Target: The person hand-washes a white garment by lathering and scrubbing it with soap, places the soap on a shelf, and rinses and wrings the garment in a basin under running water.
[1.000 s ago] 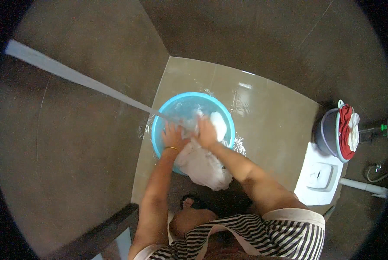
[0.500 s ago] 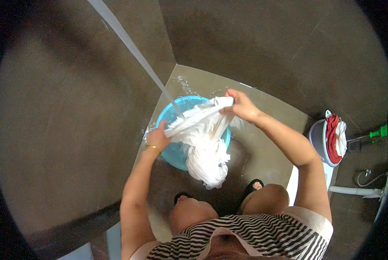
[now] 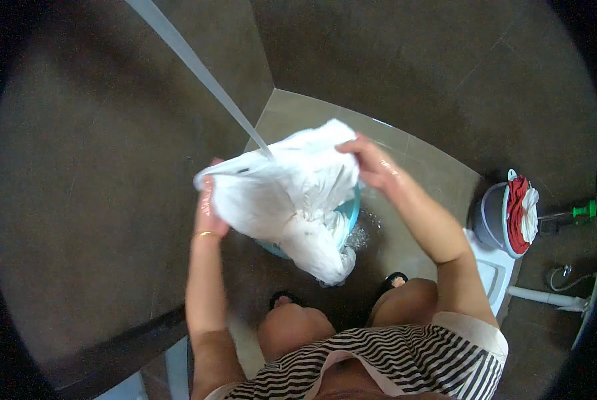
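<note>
A wet white cloth, perhaps a garment, is spread between my two hands above a light-blue basin. My left hand grips its left edge, outside the basin. The cloth's upper right part is pinched in my right hand. A stream of water comes down from the upper left and strikes the cloth near its top. The lower end hangs bunched over the basin's near rim. Most of the basin and whatever it holds is hidden under the cloth.
On the right, a grey bucket carries a red cloth and a white one. Beside it lie a white ceramic fixture and a white pipe. Dark tiled walls meet behind the basin. My sandalled feet stand close to it.
My left hand has moved left and up, and the white cloth is now opened out wide over the basin. My right hand stays near its place. Water now hits the spread cloth.
</note>
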{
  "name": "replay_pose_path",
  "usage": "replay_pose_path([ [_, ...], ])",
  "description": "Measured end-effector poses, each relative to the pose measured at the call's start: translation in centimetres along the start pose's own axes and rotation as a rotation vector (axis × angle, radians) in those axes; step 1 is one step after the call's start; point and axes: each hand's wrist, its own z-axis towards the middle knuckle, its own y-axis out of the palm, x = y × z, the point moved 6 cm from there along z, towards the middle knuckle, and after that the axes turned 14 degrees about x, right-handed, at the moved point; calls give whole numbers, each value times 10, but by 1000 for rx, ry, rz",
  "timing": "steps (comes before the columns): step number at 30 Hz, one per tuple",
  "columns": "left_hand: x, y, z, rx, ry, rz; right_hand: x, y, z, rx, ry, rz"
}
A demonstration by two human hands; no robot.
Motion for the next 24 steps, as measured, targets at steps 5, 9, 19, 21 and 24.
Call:
replay_pose_path([
  [5, -159, -65, 102, -89, 147, 600, 98, -30, 97, 241, -324, -657],
  [9, -208, 29, 61, 63, 646, 1523, 130, -74, 107, 381, -593, -1437],
  [19, -307, -27, 101, -659, 834, 1731, 213, -143, 146, 408, 3, -1460],
  [21, -282, -51, 117, -700, 909, 1741, 223, -116, 136, -176, -646, -1760],
  [24, -280, -32, 116, 58, 620, 1231, 212, -160, 153, 369, -360, -946],
])
